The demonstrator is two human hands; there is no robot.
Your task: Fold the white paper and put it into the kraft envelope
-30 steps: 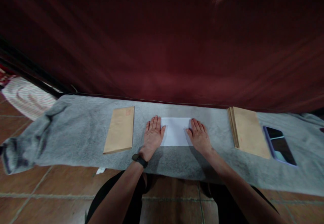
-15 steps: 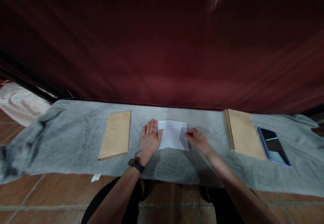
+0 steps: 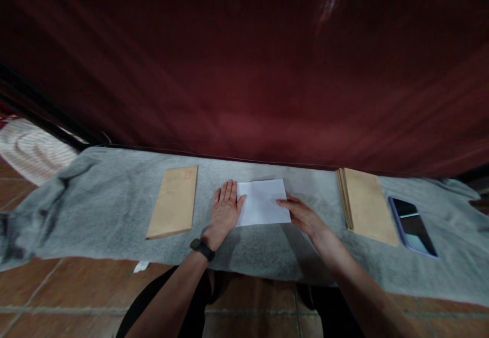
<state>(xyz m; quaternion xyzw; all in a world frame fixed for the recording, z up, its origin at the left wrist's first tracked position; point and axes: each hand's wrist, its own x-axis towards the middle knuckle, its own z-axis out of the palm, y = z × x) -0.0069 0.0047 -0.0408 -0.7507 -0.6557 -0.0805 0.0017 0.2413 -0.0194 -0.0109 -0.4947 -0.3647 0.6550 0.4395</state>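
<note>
While between both hands (image 3: 224, 212) (image 3: 303, 215), white paper (image 3: 262, 203)

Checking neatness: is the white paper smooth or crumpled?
Smooth: the white paper shows straight edges between the left hand and right hand. Whether it's doubled, I cannot tell.

Gray cloth (image 3: 114, 200) bears brown envelopes (image 3: 173, 203), white paper (image 3: 262, 204) and a phone (image 3: 413, 227).

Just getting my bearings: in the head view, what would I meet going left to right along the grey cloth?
Left envelope → left hand → white paper → right hand → right envelopes → phone.
</note>
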